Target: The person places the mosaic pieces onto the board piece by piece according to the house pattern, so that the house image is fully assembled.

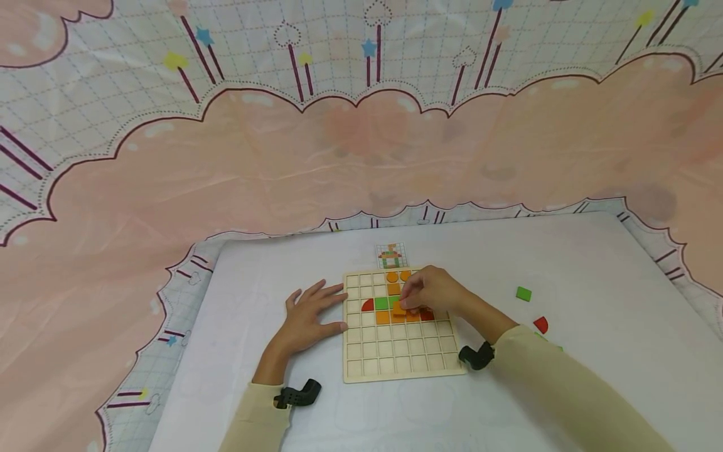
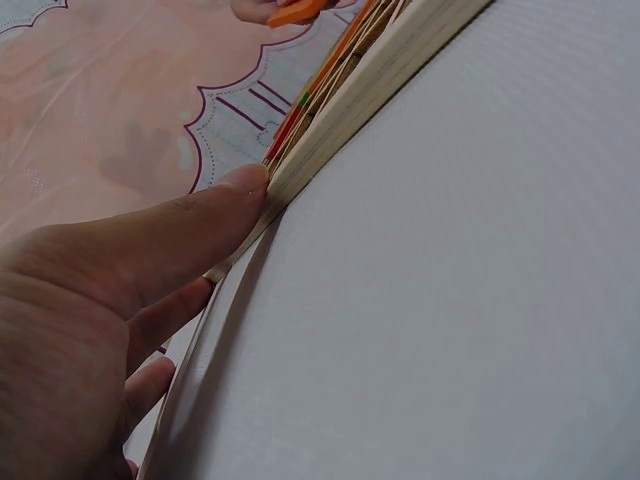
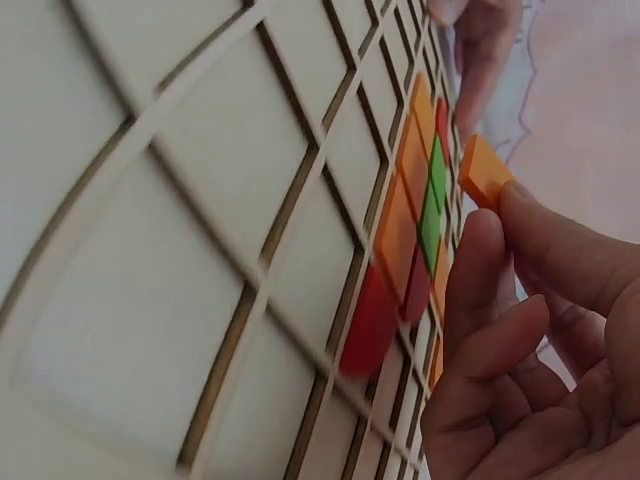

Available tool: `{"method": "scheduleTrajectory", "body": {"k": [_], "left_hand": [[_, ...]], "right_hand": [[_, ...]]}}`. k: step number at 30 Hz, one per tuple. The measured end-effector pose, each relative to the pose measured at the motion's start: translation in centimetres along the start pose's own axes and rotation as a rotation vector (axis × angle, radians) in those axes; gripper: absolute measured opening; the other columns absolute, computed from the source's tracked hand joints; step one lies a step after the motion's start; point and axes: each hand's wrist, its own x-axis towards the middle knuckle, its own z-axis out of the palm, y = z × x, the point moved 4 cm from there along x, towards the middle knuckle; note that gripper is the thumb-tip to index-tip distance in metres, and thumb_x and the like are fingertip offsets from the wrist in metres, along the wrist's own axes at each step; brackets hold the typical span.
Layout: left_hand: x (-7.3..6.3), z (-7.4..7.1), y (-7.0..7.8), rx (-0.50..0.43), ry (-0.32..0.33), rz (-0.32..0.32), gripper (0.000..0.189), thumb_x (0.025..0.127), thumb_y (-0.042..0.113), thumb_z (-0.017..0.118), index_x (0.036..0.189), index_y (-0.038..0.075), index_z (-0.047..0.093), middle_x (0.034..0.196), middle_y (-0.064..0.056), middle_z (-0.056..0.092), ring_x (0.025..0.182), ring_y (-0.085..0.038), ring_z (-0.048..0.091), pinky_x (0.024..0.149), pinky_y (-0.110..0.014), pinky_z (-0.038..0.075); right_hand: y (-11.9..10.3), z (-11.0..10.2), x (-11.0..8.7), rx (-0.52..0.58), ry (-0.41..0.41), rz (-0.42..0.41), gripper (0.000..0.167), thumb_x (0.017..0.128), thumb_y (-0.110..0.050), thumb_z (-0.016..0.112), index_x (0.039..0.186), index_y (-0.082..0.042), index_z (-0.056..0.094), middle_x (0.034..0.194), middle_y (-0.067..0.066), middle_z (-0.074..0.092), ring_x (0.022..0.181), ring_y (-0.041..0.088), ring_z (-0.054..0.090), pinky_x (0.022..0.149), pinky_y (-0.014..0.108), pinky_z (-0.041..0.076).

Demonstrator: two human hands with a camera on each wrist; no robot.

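A wooden grid board [image 1: 395, 349] lies on the white table. My left hand [image 1: 309, 319] rests at its left side, fingers spread and fairly straight; in the left wrist view the thumb [image 2: 170, 245] touches the board's edge. Above the board's middle, my right hand [image 1: 439, 291] pinches an orange square tile [image 3: 486, 172] between thumb and fingers. Set in the grid are orange round tiles [image 1: 392, 277], an orange square [image 1: 393, 289], a red quarter-round tile [image 1: 368, 305], green squares [image 1: 381, 304] and an orange row [image 1: 383, 317] ending in red [image 1: 427, 315]. The right hand hides part of the pattern.
A small picture card [image 1: 391, 255] with a coloured figure on a grid lies behind the board. To the right are a loose green tile [image 1: 523, 294] and a red quarter-round tile [image 1: 541, 324]; green pieces show partly past the right sleeve [image 1: 565, 383]. A patterned cloth hangs behind the table.
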Motion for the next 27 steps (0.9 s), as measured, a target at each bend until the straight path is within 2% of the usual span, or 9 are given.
{"method": "scheduleTrajectory", "body": {"k": [4,9,16,22,27], "left_hand": [[0.0,-0.1,0.0,-0.009,-0.007,-0.003,0.065,0.084,0.044,0.080,0.144,0.025,0.061,0.157,0.004,0.050,0.156,-0.030,0.024,0.117,-0.069,0.003],[0.0,-0.1,0.0,-0.015,-0.017,-0.004,0.065,0.085,0.045,0.079,0.144,0.025,0.060,0.158,0.004,0.049,0.157,-0.030,0.023,0.118,-0.070,0.002],[0.1,0.0,-0.1,-0.002,-0.027,0.004,0.065,0.087,0.048,0.076,0.145,0.027,0.059,0.159,0.006,0.048,0.157,-0.029,0.022,0.118,-0.069,0.002],[0.1,0.0,-0.1,0.001,-0.018,0.014,0.065,0.086,0.048,0.077,0.145,0.027,0.060,0.158,0.007,0.049,0.157,-0.028,0.024,0.117,-0.069,0.003],[0.0,-0.2,0.0,0.003,-0.010,0.017,0.065,0.085,0.048,0.078,0.144,0.026,0.060,0.158,0.006,0.049,0.157,-0.029,0.024,0.117,-0.069,0.004]], "right_hand": [[-1.0,1.4,0.6,0.009,0.001,-0.043,0.008,0.085,-0.018,0.083,0.085,-0.015,0.076,0.074,-0.002,0.072,0.071,0.017,0.064,0.072,0.030,0.049],[-2.1,2.9,1.3,-0.009,0.009,-0.088,0.007,0.084,-0.018,0.084,0.084,-0.015,0.077,0.070,-0.003,0.074,0.069,0.013,0.067,0.074,0.028,0.049],[-3.3,4.3,1.7,-0.106,0.052,-0.147,0.006,0.084,-0.019,0.084,0.081,-0.018,0.079,0.080,-0.008,0.074,0.079,0.010,0.062,0.073,0.027,0.050],[-3.6,5.2,1.9,-0.119,0.057,-0.127,0.010,0.082,-0.019,0.086,0.076,-0.019,0.078,0.081,-0.008,0.074,0.080,0.011,0.061,0.070,0.027,0.050],[-3.6,5.4,2.0,-0.143,0.070,-0.123,0.011,0.081,-0.020,0.086,0.074,-0.021,0.079,0.080,-0.010,0.074,0.083,0.010,0.061,0.075,0.028,0.050]]}}
